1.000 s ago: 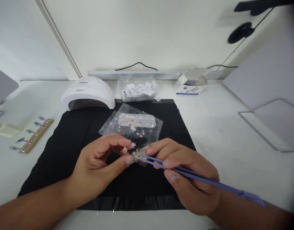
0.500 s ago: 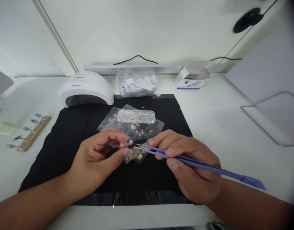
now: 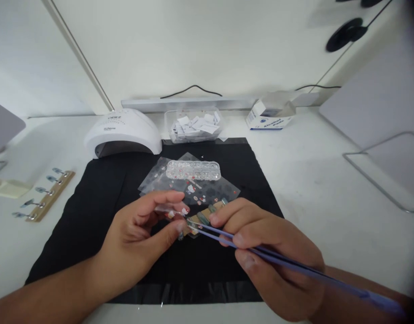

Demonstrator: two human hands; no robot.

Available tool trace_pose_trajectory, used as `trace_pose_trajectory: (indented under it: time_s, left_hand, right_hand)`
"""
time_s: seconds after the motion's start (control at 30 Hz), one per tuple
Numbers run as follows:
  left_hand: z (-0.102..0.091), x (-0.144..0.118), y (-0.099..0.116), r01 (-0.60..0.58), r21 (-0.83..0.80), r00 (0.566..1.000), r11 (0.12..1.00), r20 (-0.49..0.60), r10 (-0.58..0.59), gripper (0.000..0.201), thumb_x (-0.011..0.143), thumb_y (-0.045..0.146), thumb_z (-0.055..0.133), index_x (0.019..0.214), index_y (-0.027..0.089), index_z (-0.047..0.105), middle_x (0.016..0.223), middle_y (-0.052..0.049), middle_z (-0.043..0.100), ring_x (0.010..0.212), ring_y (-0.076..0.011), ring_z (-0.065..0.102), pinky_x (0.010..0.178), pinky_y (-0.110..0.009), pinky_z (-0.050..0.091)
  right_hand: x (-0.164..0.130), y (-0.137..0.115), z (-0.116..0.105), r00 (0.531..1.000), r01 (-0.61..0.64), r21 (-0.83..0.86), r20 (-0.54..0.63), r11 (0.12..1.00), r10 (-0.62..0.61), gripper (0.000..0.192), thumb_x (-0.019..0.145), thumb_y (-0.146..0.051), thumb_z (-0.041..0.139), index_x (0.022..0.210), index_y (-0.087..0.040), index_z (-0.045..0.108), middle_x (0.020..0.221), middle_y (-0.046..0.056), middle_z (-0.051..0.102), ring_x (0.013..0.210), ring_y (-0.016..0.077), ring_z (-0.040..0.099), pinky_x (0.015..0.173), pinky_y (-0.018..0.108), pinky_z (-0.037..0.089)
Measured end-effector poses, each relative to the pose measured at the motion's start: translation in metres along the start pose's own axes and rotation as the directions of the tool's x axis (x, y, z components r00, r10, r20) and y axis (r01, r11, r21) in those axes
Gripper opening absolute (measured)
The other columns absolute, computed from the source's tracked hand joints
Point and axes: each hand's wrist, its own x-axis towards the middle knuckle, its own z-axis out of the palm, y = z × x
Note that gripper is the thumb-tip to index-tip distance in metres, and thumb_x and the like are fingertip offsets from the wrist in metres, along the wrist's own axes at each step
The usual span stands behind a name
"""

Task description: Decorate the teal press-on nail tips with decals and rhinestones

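Note:
My left hand (image 3: pixel 139 243) pinches a small clear sticker sheet (image 3: pixel 171 214) with red-and-white cartoon figures between thumb and fingers. One white-and-red sticker (image 3: pixel 184 211) shows at its edge by the fingertips. In my right hand (image 3: pixel 274 252) is a pair of blue-purple tweezers (image 3: pixel 277 258), slanting left. Their tips are slightly apart, close to my left thumb. Below and behind them a wooden nail-tip stand (image 3: pixel 195 232) carries several dark green nail tips (image 3: pixel 202 218); my hands partly cover it. Whether the tweezers touch anything I cannot make out.
Beyond my hands, a clear compartment box (image 3: pixel 193 170) lies on transparent sticker sheets (image 3: pixel 213 192) over a black cloth (image 3: pixel 126 180). A white nail lamp (image 3: pixel 124 130), a tub of white packets (image 3: pixel 195 126) and an alcohol-pad box (image 3: pixel 270 118) stand behind. Another nail-tip stand (image 3: pixel 51 198) is left.
The tweezers' tips have moved down and slightly left, nearer my left thumb. More of the wooden stand and its nail tips shows between my hands. The whole view has shifted slightly.

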Motion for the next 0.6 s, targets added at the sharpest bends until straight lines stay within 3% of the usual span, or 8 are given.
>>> trace_pose_trajectory:
  time_s: [0.3, 0.6]
  left_hand:
    - [-0.0007, -0.0017, 0.001, -0.034, -0.047, 0.999, 0.998, 0.024, 0.035, 0.038, 0.078, 0.008, 0.076, 0.109, 0.03, 0.073, 0.094, 0.001, 0.08, 0.083, -0.0117, 0.076, 0.077, -0.015, 0.061]
    - [-0.0034, 0.0037, 0.001, 0.128, -0.178, 0.992, 0.976, 0.022, -0.126, 0.03, 0.077, 0.015, 0.08, 0.103, 0.027, 0.075, 0.089, 0.0, 0.08, 0.074, -0.0109, 0.074, 0.068, -0.014, 0.061]
  right_hand:
    - [0.0021, -0.0022, -0.0015, 0.996, 0.081, 0.004, 0.028, 0.997, -0.081, 0.038, 0.066, 0.004, 0.055, 0.095, -0.018, 0.066, 0.07, 0.004, 0.067, 0.069, 0.0207, 0.069, 0.069, 0.042, 0.064]
    - [-0.0014, 0.0056, 0.0016, 0.999, -0.018, 0.102, -0.036, 0.995, 0.022, 0.032, 0.073, 0.002, 0.054, 0.093, -0.019, 0.066, 0.073, 0.004, 0.066, 0.08, 0.0224, 0.069, 0.072, 0.042, 0.062]
